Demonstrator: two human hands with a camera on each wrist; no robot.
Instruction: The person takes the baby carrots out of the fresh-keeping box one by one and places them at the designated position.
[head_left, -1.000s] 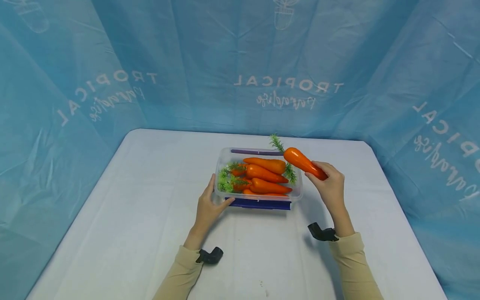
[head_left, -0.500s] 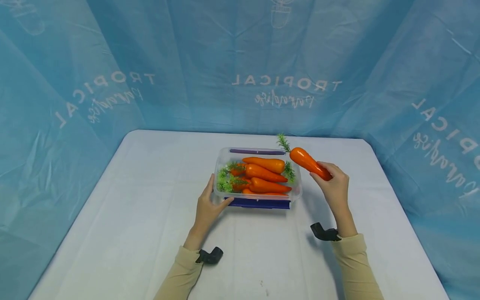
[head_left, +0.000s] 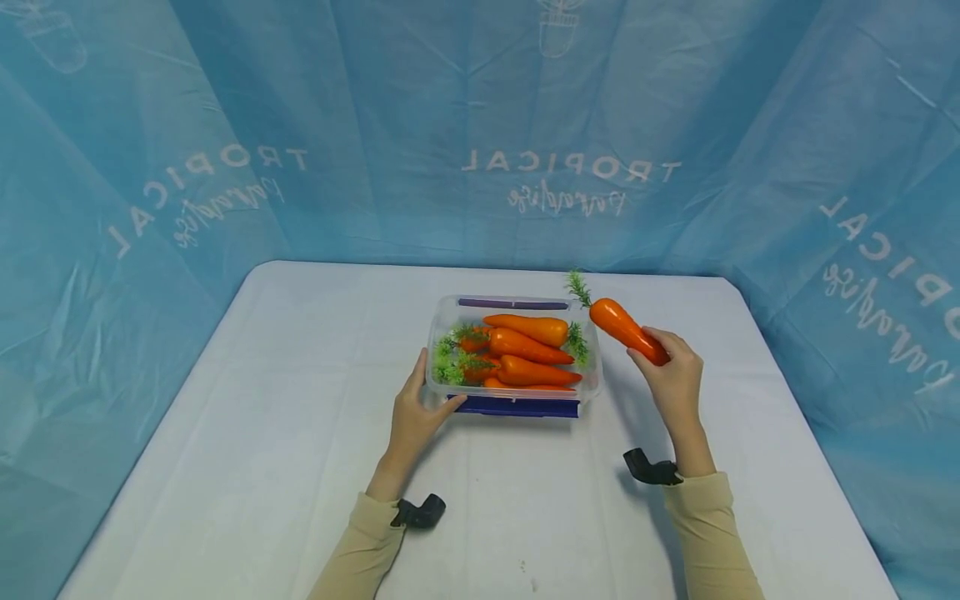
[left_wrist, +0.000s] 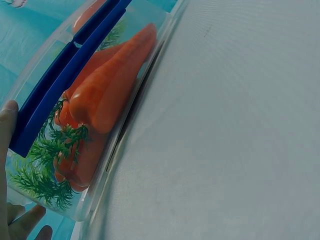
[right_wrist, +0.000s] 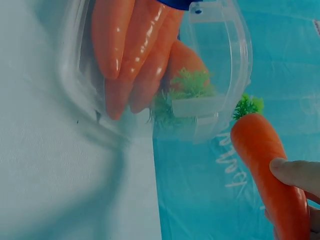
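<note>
A clear plastic box (head_left: 590, 379) with blue latches stands on the white table, holding several orange carrots (head_left: 540, 371) with green tops. The left hand (head_left: 412, 421) grips the box's near left corner, thumb by the front blue latch (left_wrist: 55, 85). To the right of the box, the right hand (head_left: 675, 379) pinches one carrot (head_left: 618, 323) by its narrow end, raised above the table, its leafy top pointing away to the upper left. In the right wrist view the thumb lies on this carrot (right_wrist: 260, 155), apart from the box (right_wrist: 240, 55).
The white table (head_left: 300, 375) has a blue printed curtain (head_left: 405, 125) behind it and at both sides. A black wrist camera (head_left: 422, 512) is on the left wrist, another (head_left: 651, 468) on the right.
The right hand has moved to the right with its carrot, away from the box. The left hand has kept its hold, and the carrots in the box lie as before.
</note>
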